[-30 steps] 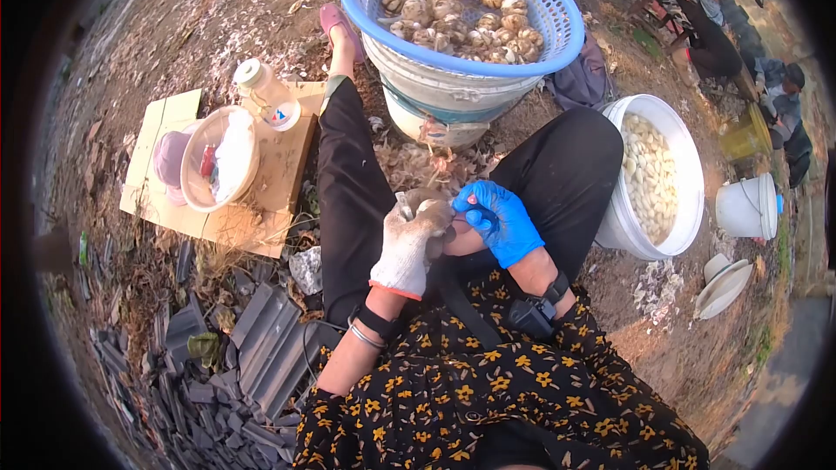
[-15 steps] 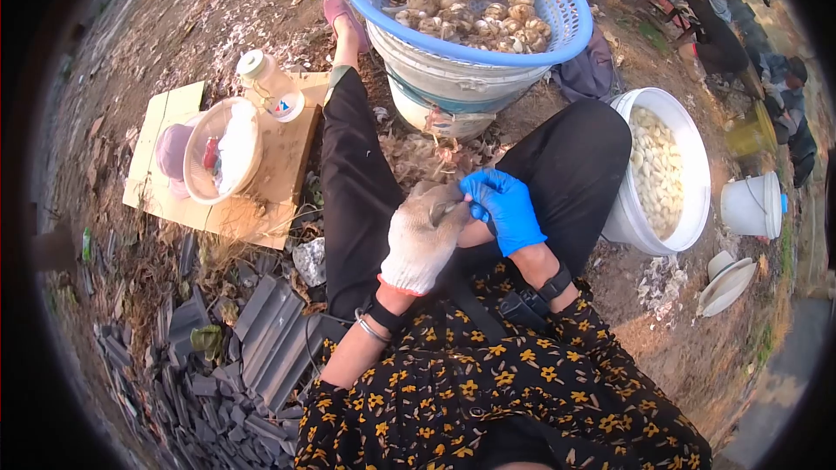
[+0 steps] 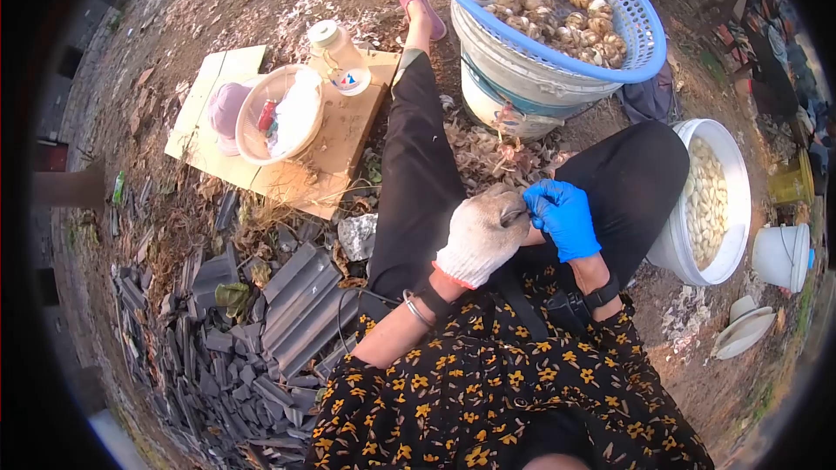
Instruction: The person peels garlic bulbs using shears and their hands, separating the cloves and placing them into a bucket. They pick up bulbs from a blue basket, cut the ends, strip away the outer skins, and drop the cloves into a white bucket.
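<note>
My left hand (image 3: 484, 233), in a soiled white knit glove with an orange cuff edge, is closed above my lap. Against its fingertips press the bent fingers of my right hand (image 3: 566, 219), which wears a blue rubber glove. Whatever lies between them is hidden by the fingers. Garlic bulbs (image 3: 557, 13) fill a blue plastic basket (image 3: 646, 50) set on a large white bucket (image 3: 498, 97) beyond my hands. To the right, peeled garlic cloves (image 3: 707, 204) lie in a white bucket (image 3: 738, 244). Dry garlic skins (image 3: 488, 157) cover the ground between my legs.
On the left, a cardboard sheet (image 3: 196, 132) bears a jar (image 3: 340, 61), a small basket (image 3: 252, 150) and a pinkish cap (image 3: 225, 109). Broken grey tiles (image 3: 305, 305) are piled nearby. At right stand another bucket (image 3: 778, 257) and a pale hat (image 3: 742, 333). Other people sit farther off.
The view has swung, so the surroundings appear shifted to the right. My hands stay together above my lap, with the gloved fingers still meeting.
</note>
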`<state>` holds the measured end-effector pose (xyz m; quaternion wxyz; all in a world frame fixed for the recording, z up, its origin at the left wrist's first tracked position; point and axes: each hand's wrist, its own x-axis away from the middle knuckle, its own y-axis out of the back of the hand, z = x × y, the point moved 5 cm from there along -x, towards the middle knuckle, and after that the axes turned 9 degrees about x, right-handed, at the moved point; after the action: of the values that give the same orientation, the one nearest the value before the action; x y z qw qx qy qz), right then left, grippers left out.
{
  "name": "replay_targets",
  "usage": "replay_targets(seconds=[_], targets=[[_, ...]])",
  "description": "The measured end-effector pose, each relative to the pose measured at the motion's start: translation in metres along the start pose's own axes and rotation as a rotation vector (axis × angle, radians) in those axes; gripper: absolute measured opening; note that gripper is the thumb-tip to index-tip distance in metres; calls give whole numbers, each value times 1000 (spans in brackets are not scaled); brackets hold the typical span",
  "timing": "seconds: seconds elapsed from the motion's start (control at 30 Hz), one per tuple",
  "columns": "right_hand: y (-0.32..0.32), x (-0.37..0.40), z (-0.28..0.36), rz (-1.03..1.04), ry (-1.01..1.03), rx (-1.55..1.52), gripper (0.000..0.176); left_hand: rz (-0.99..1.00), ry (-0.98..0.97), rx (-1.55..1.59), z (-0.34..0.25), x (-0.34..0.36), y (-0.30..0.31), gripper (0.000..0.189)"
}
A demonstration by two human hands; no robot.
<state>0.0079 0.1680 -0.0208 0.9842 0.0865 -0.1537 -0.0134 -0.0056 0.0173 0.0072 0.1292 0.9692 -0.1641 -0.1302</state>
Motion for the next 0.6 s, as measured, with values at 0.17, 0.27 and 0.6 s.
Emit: replay_targets(seconds=[0.17, 0.27, 0.6], targets=[[5, -2, -15, -8, -96, -39, 10, 25, 41, 84, 7, 3, -8, 9], [7, -2, -17, -17, -107, -71, 10, 34, 75, 183, 9, 4, -11, 10], [5, -4, -16, -7, -74, -37, 10, -34, 49, 198, 16, 6, -14, 11]])
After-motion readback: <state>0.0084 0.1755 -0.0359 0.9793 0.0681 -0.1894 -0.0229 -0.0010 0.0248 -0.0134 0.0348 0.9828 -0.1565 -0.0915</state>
